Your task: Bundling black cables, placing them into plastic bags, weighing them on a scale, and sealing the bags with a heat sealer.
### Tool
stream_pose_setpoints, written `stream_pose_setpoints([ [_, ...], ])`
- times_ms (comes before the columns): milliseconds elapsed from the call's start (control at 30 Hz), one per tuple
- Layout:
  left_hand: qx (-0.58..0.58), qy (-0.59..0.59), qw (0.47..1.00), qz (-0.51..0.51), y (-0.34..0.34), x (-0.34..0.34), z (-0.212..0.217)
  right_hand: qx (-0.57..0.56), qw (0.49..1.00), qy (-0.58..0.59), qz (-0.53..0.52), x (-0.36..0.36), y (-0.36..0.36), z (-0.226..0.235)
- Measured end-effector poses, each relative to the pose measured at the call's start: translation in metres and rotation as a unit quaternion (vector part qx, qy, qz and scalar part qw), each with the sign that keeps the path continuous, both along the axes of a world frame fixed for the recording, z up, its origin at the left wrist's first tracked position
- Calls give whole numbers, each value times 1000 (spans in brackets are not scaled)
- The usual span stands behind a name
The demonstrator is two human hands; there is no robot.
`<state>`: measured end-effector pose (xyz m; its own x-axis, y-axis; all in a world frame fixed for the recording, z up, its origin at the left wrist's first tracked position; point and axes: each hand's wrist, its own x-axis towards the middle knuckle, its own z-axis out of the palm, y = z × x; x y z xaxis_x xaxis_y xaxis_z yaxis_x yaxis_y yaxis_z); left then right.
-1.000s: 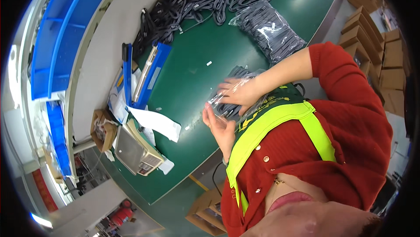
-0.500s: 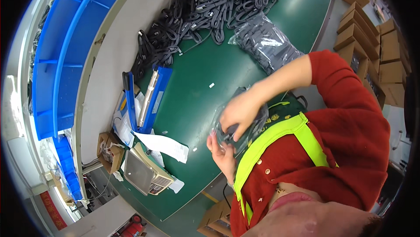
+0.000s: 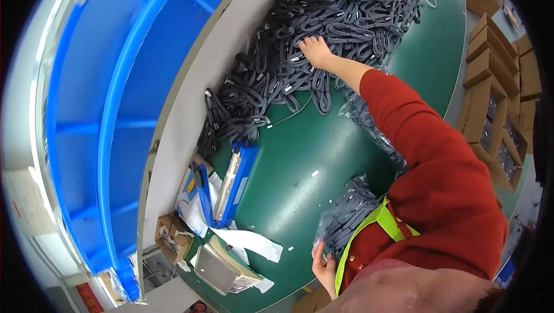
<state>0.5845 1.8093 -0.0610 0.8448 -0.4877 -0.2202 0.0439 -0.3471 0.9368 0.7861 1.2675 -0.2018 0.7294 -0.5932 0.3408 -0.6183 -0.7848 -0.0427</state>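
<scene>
My right hand (image 3: 315,52) reaches out over a big heap of dark grey coiled cables (image 3: 346,24) at the far side of the table. Its fingers are apart and rest on top of the heap, and I see nothing held in them. Close to my body, my left hand (image 3: 324,264) pinches the edge of a clear plastic bag (image 3: 348,212). Similar grey cables, bundled side by side, fill that bag. A second filled clear bag (image 3: 374,131) lies farther off, partly hidden behind my right sleeve.
On the green table (image 3: 283,168) stand a blue bag sealer (image 3: 235,183), a scale (image 3: 222,269) with paper strips (image 3: 254,242) beside it, and a small cardboard box (image 3: 172,238). Blue shelving (image 3: 133,82) rises at left. Open cartons (image 3: 490,122) are stacked at right.
My right hand has left the bag near my body and moved far forward onto the cable heap. My left hand stays at the bag, which now shows its bundled cables. The view has shifted.
</scene>
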Motion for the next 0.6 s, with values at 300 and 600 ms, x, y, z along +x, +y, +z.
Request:
stream_pose_setpoints([
  [300, 25, 150, 985, 82, -26, 19, 18, 69, 994, -81, 23, -92, -65, 20],
  [600, 4, 220, 965, 143, -45, 17, 35, 48, 999, -4, 20, -127, -91, -17],
])
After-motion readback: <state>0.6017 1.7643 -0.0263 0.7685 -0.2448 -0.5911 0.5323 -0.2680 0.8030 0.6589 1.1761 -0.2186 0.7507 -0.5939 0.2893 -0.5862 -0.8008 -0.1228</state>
